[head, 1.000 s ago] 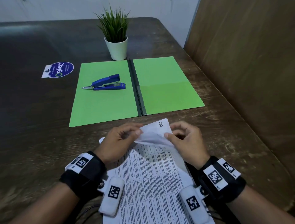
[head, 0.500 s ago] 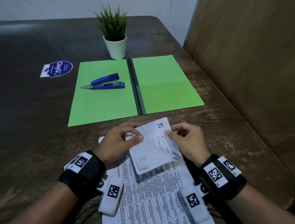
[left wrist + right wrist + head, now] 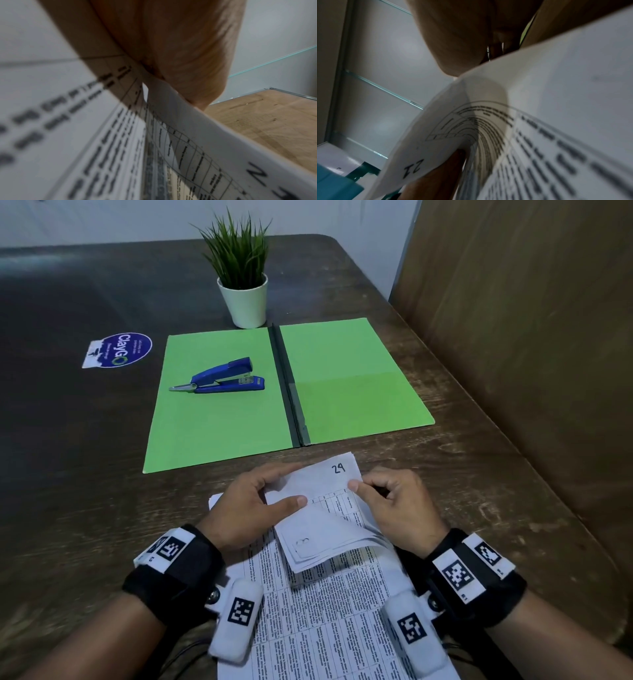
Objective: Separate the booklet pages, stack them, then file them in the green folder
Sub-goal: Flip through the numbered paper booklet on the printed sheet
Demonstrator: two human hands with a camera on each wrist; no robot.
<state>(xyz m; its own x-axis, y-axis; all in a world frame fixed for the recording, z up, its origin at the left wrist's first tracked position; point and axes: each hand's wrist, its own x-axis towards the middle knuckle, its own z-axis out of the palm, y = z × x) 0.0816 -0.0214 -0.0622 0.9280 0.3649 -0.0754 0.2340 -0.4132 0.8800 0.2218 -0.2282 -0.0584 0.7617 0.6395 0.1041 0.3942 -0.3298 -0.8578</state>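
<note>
A white printed booklet (image 3: 329,611) lies at the table's near edge, its top right corner folded back toward me. The uncovered page corner (image 3: 337,474) bears a handwritten 29. My left hand (image 3: 253,508) pinches the folded-back pages (image 3: 322,532) between thumb and fingers. My right hand (image 3: 387,501) pinches the booklet's right edge beside the 29. The green folder (image 3: 352,392) lies open and flat beyond the booklet. In the left wrist view a finger (image 3: 180,54) presses on curved printed sheets (image 3: 171,142). In the right wrist view bent pages (image 3: 513,135) fill the frame under my fingers (image 3: 457,33).
A blue stapler (image 3: 222,378) rests on the folder's left flap. A potted plant (image 3: 244,278) stands behind the folder's spine. A blue round sticker (image 3: 120,350) is at the left. A brown wooden panel (image 3: 531,320) rises along the table's right side.
The corner pages marked 8 were folded back toward me, uncovering the page marked 29. My left thumb moved down onto the folded pages; my right hand stayed at the edge.
</note>
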